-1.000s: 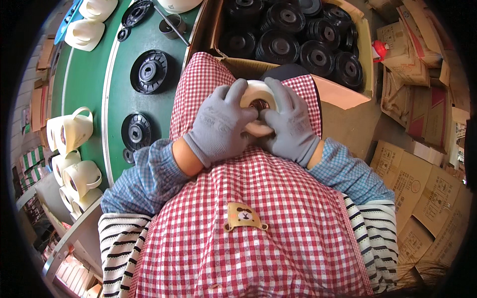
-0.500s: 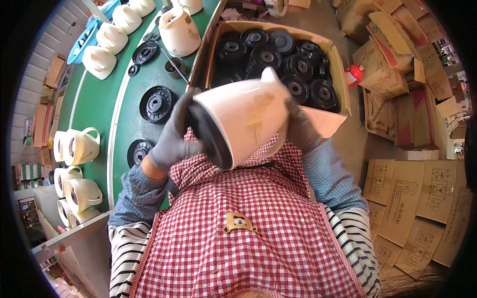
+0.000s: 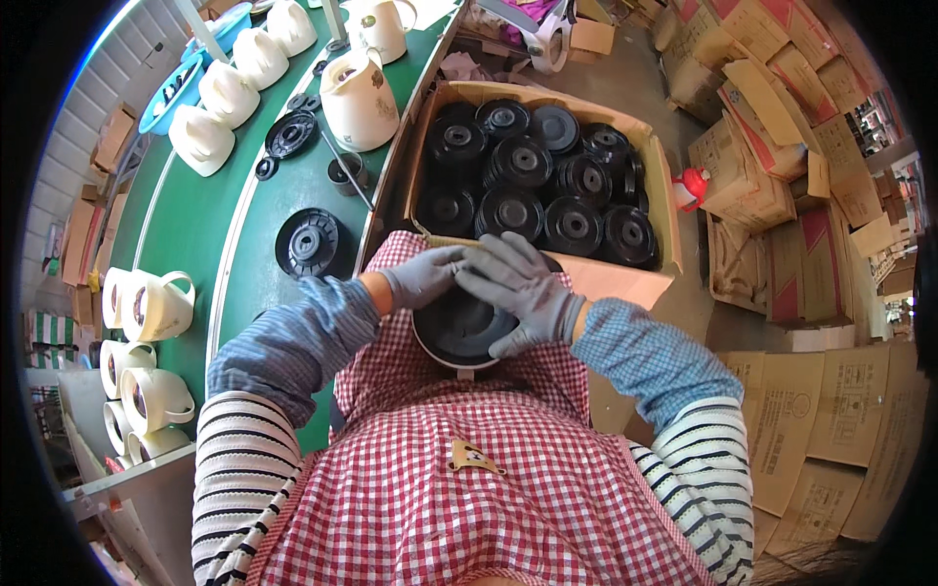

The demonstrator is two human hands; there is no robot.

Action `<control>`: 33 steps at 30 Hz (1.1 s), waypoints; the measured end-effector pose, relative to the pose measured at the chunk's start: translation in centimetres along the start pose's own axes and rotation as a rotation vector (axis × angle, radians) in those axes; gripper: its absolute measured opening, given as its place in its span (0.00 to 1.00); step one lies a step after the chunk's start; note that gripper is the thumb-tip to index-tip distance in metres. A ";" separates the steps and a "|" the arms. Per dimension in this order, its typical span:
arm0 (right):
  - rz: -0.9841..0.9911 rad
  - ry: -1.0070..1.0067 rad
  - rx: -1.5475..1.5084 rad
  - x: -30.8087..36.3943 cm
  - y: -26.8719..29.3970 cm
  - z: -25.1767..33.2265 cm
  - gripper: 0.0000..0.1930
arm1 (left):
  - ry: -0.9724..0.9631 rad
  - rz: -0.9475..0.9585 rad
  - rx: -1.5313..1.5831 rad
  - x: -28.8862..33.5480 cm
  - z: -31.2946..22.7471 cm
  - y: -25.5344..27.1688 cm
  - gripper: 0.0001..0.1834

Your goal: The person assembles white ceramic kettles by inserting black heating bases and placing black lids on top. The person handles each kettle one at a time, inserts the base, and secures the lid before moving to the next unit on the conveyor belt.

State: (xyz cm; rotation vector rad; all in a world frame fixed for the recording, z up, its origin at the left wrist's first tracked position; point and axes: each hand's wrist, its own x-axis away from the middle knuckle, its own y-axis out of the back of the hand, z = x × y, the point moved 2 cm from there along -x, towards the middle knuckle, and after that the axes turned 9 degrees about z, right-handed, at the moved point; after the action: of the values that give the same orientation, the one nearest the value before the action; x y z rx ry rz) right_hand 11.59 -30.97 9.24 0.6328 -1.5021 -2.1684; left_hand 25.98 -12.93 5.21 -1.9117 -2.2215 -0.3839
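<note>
An electric kettle sits upside down on my lap, its round black bottom point(image 3: 459, 330) facing up and a thin pale rim of its body point(image 3: 465, 373) showing at the near edge. My right hand point(image 3: 528, 298), in a grey glove, lies across the bottom with fingers stretched and spread. Beside it, my gloved left hand point(image 3: 427, 276) rests at the far left part of the bottom, fingers extended toward the right hand's fingers. Neither hand grips anything. The hands cover much of the far side of the bottom.
A cardboard box point(image 3: 666, 210) full of black round bases stands just ahead. On the green bench point(image 3: 186, 220) at left are a black base point(image 3: 309, 242), a cream kettle point(image 3: 360, 103), several white kettle bodies and cream handled bodies. Cartons point(image 3: 782, 410) crowd the right.
The kettle went from being held tilted in the air between both hands to upside down on my lap. My hands let go of its sides and now lie on its bottom.
</note>
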 end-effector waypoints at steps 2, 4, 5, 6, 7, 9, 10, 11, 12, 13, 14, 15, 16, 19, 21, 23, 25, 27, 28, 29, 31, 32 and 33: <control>0.167 0.161 -0.028 -2.3 -0.3 -1.3 0.53 | -0.368 0.128 -0.423 -1.5 1.2 1.3 0.19; 0.159 0.225 -0.046 -3.8 -1.2 -0.7 0.48 | -0.390 0.243 -0.183 -3.1 2.1 1.5 0.16; 0.156 0.218 -0.020 -4.1 -2.1 0.2 0.46 | -0.339 0.232 -0.155 -3.5 2.6 1.8 0.15; 0.158 0.201 0.010 -4.3 -2.5 1.4 0.43 | -0.105 0.159 -0.074 -4.0 2.5 2.2 0.14; 0.289 0.105 -0.055 -4.9 -2.7 2.5 0.39 | -0.082 0.133 -0.350 -5.4 1.4 2.1 0.16; 0.248 0.001 -0.042 -6.4 -3.3 4.8 0.36 | -0.002 0.123 -0.701 -6.9 -1.4 1.8 0.21; 0.144 -0.067 -0.078 -6.4 -4.0 5.1 0.35 | 0.036 0.157 -0.783 -7.4 -2.4 1.7 0.22; 0.056 -0.064 -0.013 -6.6 -3.8 4.6 0.36 | 0.017 0.160 -0.716 -7.7 -2.7 2.0 0.21; 0.067 0.009 -0.034 -6.3 -3.5 3.9 0.37 | 0.001 0.120 -0.709 -7.4 -2.9 2.3 0.20; 0.079 0.083 -0.056 -5.4 -2.7 2.8 0.39 | -0.014 0.079 -0.701 -6.5 -3.1 2.5 0.19; 0.090 0.152 -0.078 -4.6 -1.7 1.6 0.40 | -0.030 0.043 -0.692 -5.5 -3.1 2.7 0.18; -0.017 0.312 -0.083 -3.7 -1.2 -0.2 0.45 | -0.245 0.007 -0.636 -4.3 -1.7 3.2 0.21; 0.139 0.267 -0.190 -3.0 -0.6 -2.1 0.48 | -0.050 0.184 -0.428 -3.4 -3.4 3.4 0.25; 0.128 0.355 -0.215 -3.4 -2.2 -3.3 0.47 | -0.251 0.179 -0.444 -1.4 2.1 1.8 0.23; 0.249 0.309 -0.057 -4.1 -3.0 -0.8 0.45 | -0.179 0.065 -0.309 -2.0 2.7 1.2 0.20; 0.234 0.145 -0.055 -4.3 -3.3 1.8 0.43 | -0.016 0.018 -0.316 -4.2 2.1 1.6 0.20; 0.221 -0.053 -0.023 -4.8 -3.6 3.8 0.38 | -0.155 0.067 -0.628 -5.6 0.4 2.0 0.20; 0.266 -0.146 0.022 -5.8 -4.5 4.1 0.39 | -0.101 0.140 -0.793 -7.6 -1.2 2.0 0.22; 0.283 -0.183 0.042 -6.3 -4.7 4.2 0.40 | -0.054 0.120 -0.821 -8.0 -0.8 2.0 0.24; 0.275 -0.151 -0.020 -6.4 -2.6 3.8 0.39 | 0.011 0.113 -0.828 -7.1 -1.2 2.1 0.22; 0.084 0.099 -0.037 -3.9 -2.3 0.9 0.44 | -0.075 0.074 -0.690 -5.8 -2.9 2.6 0.19; 0.015 0.253 -0.089 -3.2 -1.6 -0.9 0.46 | -0.183 0.042 -0.525 -3.8 -2.9 2.9 0.17; 0.131 0.235 -0.124 -2.7 0.1 -2.2 0.51 | -0.078 0.116 -0.430 -3.1 -2.9 3.1 0.17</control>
State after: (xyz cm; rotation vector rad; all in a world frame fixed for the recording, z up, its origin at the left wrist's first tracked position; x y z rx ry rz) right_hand 15.07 -31.03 8.98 0.6993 -1.2418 -1.9928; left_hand 29.42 -16.33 7.25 -2.2848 -2.1961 -0.8386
